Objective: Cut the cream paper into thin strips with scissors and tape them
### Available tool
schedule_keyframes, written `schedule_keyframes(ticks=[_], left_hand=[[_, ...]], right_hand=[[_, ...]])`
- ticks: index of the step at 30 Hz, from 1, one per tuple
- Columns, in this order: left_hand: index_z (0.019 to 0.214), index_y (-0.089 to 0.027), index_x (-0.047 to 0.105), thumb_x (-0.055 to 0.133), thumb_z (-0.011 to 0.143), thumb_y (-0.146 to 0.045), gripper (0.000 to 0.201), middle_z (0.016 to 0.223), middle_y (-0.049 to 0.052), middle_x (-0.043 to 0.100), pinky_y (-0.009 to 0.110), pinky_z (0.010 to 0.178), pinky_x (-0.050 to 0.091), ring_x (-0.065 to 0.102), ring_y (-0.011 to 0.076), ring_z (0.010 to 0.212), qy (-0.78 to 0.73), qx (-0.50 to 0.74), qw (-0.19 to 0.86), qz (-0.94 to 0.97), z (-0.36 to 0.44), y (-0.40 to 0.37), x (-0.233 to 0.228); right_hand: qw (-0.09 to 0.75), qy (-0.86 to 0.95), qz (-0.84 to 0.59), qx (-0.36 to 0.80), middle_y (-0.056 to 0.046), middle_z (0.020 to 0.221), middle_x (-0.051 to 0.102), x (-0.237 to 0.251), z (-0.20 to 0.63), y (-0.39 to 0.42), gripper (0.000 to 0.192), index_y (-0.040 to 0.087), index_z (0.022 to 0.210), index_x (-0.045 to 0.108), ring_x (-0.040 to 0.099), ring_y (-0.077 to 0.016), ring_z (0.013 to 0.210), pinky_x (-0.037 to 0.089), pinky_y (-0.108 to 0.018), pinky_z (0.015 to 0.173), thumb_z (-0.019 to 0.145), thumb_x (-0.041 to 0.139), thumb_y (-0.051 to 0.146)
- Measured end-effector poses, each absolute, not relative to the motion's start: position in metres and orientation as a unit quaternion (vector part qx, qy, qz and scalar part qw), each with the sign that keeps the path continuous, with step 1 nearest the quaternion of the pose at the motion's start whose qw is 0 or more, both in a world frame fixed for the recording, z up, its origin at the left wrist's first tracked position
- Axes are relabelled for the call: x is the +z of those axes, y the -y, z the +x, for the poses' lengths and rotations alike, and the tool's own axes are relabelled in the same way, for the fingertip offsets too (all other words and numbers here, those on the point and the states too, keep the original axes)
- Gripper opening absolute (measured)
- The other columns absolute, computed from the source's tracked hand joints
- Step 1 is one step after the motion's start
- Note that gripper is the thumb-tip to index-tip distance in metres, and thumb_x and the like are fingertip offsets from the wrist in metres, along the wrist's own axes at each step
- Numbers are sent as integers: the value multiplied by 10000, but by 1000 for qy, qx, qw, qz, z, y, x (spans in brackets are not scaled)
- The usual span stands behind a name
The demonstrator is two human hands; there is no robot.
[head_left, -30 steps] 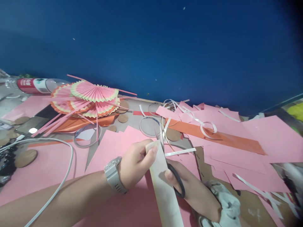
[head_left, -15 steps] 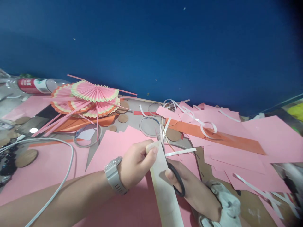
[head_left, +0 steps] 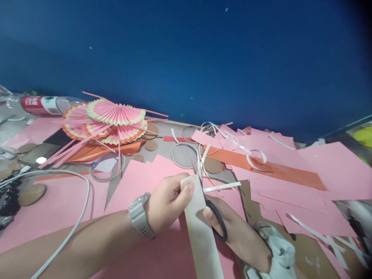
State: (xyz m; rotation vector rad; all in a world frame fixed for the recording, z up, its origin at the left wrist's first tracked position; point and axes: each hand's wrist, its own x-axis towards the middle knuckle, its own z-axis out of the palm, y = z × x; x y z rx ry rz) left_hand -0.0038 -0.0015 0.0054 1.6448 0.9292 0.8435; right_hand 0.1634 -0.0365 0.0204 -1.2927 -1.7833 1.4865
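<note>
**Scissors at the top edge of a pale paper strip**

The left hand [head_left: 167, 203], with a grey watch [head_left: 140, 216] on its wrist, pinches the upper end of a long pale paper strip [head_left: 202, 232] between thumb and fingers. The strip runs from that pinch down toward the bottom of the view, above the pink sheets [head_left: 139, 182] that cover the table. The right hand [head_left: 235, 232] is closed through the black handle loop of a pair of scissors [head_left: 207, 193], just to the right of the strip; the blades point away from the person and rise past the strip's top edge, only slightly parted. A thin white sliver [head_left: 221, 187] sticks out to the right beside the blades. A crumpled whitish cloth [head_left: 276, 252] lies against the right wrist. Further back on the left sits a stack of pleated pink fans [head_left: 113, 120], and a white cable [head_left: 78, 205] loops across the pink paper near the left forearm
</note>
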Motion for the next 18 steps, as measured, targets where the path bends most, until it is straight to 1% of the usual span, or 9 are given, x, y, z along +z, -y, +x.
schedule_keyframes(ticks=[2,5,7,10,12,15,16,18], left_hand=[[643,-175,375,334,925,-317,318,614,-43,358,222,517,305,348,88,542,-387,352,509,683,-4,1,6],[642,-175,383,338,921,-306,311,610,-40,365,222,515,309,354,91,540,-389,349,508,685,-3,1,7],[638,-175,381,340,919,-297,309,605,-41,366,218,513,312,355,91,537,-386,349,508,686,-3,1,8],[628,-176,370,346,916,-283,308,596,-45,358,209,506,309,347,86,529,-384,354,507,685,-2,1,9],[627,-174,373,349,916,-279,308,599,-45,359,204,504,308,348,83,526,-379,354,509,687,-2,1,9],[630,-167,401,346,922,-300,326,618,-36,382,206,518,327,375,84,537,-371,357,518,683,-2,2,9],[630,-165,408,344,925,-314,337,621,-33,393,208,525,337,388,86,542,-375,363,524,673,-2,2,9],[641,-167,419,339,932,-345,350,612,-33,412,208,520,348,400,85,532,-394,380,548,632,-1,1,8]], right_hand=[[244,652,-472,541,-6,745,570,21,163,36,324,252,863,600,518,-197,704,481,-313,664,898,382,490],[249,653,-478,532,-5,726,579,23,163,36,318,259,866,616,528,-205,683,484,-316,635,888,401,493],[252,652,-477,533,-8,731,587,24,163,36,294,271,900,630,537,-213,691,488,-322,634,889,416,473],[265,648,-468,539,-9,772,605,23,163,36,254,290,978,635,556,-221,742,505,-333,683,894,440,429],[283,640,-472,535,-13,792,615,21,164,36,252,294,988,632,566,-221,750,512,-329,696,895,442,431],[323,613,-493,526,-22,750,607,17,164,36,294,289,943,620,562,-207,689,505,-307,644,905,393,471],[337,602,-496,526,-20,739,600,16,163,35,290,283,937,609,556,-198,666,498,-298,625,901,398,478],[364,583,-494,533,-11,770,595,15,162,35,239,262,940,584,555,-177,667,486,-275,619,872,470,461]])
